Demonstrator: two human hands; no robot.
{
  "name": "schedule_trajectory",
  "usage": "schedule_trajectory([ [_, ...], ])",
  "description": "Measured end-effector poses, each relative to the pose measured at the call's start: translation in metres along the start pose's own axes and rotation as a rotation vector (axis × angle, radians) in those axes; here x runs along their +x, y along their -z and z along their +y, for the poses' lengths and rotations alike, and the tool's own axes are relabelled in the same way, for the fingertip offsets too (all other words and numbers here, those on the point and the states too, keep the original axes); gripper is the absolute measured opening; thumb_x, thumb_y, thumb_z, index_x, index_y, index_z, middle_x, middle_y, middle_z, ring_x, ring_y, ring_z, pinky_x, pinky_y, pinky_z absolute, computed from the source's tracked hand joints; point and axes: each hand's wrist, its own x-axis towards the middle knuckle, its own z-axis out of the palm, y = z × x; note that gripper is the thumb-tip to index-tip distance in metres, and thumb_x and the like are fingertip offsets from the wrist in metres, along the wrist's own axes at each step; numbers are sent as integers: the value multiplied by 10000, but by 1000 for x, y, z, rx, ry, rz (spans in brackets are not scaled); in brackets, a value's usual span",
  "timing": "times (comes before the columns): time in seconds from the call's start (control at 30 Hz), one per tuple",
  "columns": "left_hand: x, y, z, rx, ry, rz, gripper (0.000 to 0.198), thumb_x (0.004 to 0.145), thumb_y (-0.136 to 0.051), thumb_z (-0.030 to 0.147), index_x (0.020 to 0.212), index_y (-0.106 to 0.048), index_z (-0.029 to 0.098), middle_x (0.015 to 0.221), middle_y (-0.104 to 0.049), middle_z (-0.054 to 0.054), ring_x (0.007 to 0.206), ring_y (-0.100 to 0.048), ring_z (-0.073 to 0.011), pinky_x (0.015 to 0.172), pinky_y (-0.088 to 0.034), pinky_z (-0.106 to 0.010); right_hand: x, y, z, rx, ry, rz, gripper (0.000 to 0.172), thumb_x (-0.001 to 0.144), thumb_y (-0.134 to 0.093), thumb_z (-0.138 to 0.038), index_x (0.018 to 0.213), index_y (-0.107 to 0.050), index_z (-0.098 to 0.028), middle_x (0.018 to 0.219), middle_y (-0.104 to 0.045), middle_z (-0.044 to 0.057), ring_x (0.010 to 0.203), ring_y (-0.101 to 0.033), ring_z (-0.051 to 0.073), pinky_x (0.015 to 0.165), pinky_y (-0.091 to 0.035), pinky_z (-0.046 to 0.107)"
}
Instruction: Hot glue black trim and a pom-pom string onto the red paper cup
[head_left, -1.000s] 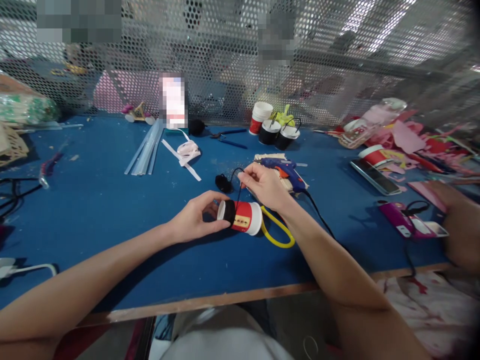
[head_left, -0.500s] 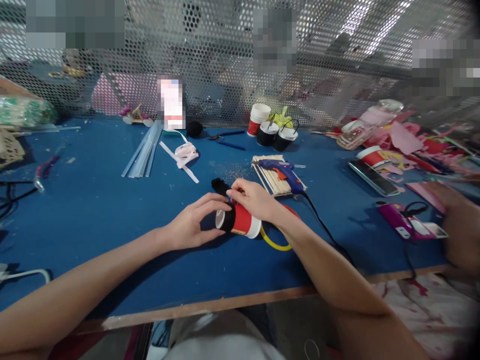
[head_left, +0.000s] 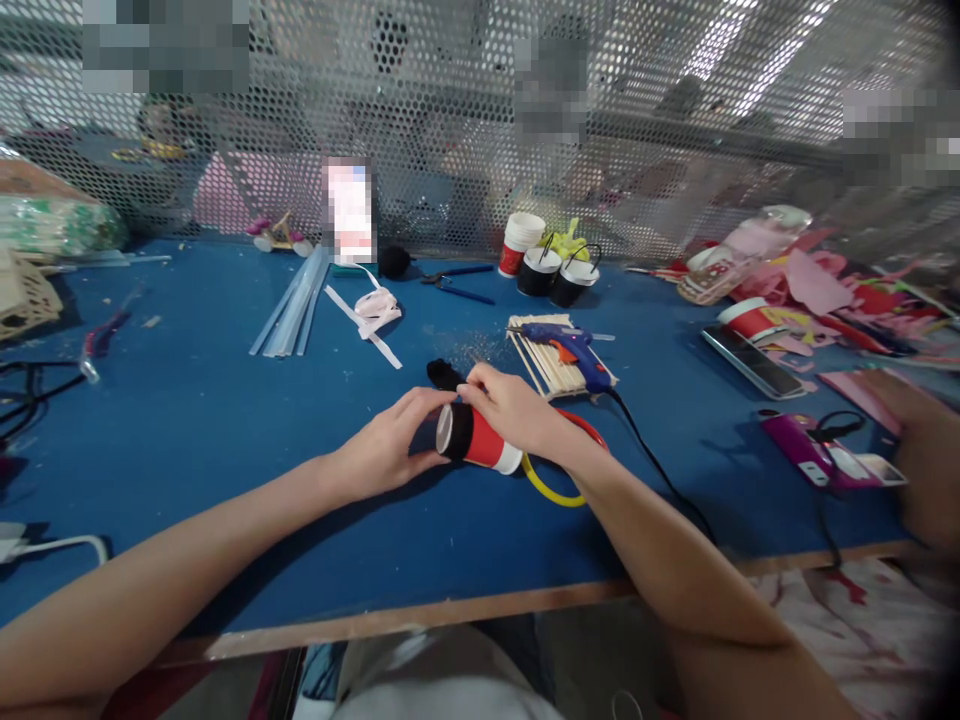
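A red and white paper cup (head_left: 489,441) lies on its side on the table, its base end pointing left with a black band (head_left: 460,432) around it. My left hand (head_left: 386,440) grips the banded end between thumb and fingers. Over the top of the cup, my right hand (head_left: 510,405) has thumb and forefinger pinched at the band's edge, on what looks like a thin black strand. A dark fuzzy clump (head_left: 444,375) lies just beyond these fingertips. Behind the right wrist are a yellow ring (head_left: 551,494) and a red ring (head_left: 589,428), partly hidden.
A blue glue gun (head_left: 564,345) rests on a stick raft (head_left: 536,362), its cord running to the front edge. Pliers (head_left: 461,280), several cups (head_left: 538,270), white ribbon (head_left: 377,310) and clear glue sticks (head_left: 292,310) lie farther back. Another person's hand (head_left: 930,460) is at right.
The view has shifted slightly. My left fingers have drawn back a little toward the cup's base end, uncovering more of the black band. The right hand keeps its pinch.
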Motion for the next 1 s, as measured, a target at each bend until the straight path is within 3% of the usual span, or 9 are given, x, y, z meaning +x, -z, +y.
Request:
schedule_trajectory([
  [0.13, 1, -1, 4, -334, 246, -54, 655, 695, -699, 310, 1217, -330, 167, 1067, -548, -99, 835, -609, -175, 757, -538, -365, -2, -3, -3, -31, 20, 32, 203, 886, -362, -350, 741, -403, -214, 688, -532, 13, 620, -471, 143, 559, -313, 281],
  [0.23, 3, -1, 7, -513, 365, -58, 514, 727, -662, 343, 1134, -408, 159, 1028, -563, -77, 825, -604, -156, 742, -529, -334, -5, -7, -7, -83, 41, 58, 183, 890, -354, -325, 752, -397, -212, 713, -526, 16, 634, -467, 142, 574, -311, 282],
  [0.47, 4, 1, 7, -531, 479, -66, 404, 758, -616, 387, 1058, -474, 156, 965, -569, -47, 712, -577, -118, 655, -499, -287, -6, -13, -11, -112, 66, 89, 179, 892, -354, -314, 751, -391, -210, 738, -529, 16, 658, -469, 141, 597, -321, 280],
  [0.67, 3, 1, 11, -486, 401, -27, 376, 758, -623, 343, 1052, -466, 168, 837, -575, -13, 720, -585, -131, 669, -513, -293, -6, -7, -14, -83, 85, 130, 178, 871, -401, -290, 714, -394, -206, 712, -494, 4, 638, -443, 128, 591, -318, 274],
  [0.83, 1, -1, 10, -244, 182, 34, 410, 758, -626, 322, 1107, -470, 175, 1008, -533, -68, 812, -578, -153, 760, -523, -329, -4, 5, -10, 99, 148, 157, 196, 863, -429, -327, 715, -450, -200, 670, -488, -22, 620, -440, 108, 591, -346, 254],
  [1.0, 0, 2, 13, -39, 29, 1, 514, 786, -596, 338, 1224, -371, 192, 1064, -500, -90, 883, -551, -184, 794, -504, -345, 3, 9, -9, 249, 132, 124, 202, 853, -444, -349, 732, -479, -192, 617, -502, -34, 570, -470, 96, 559, -376, 245],
])
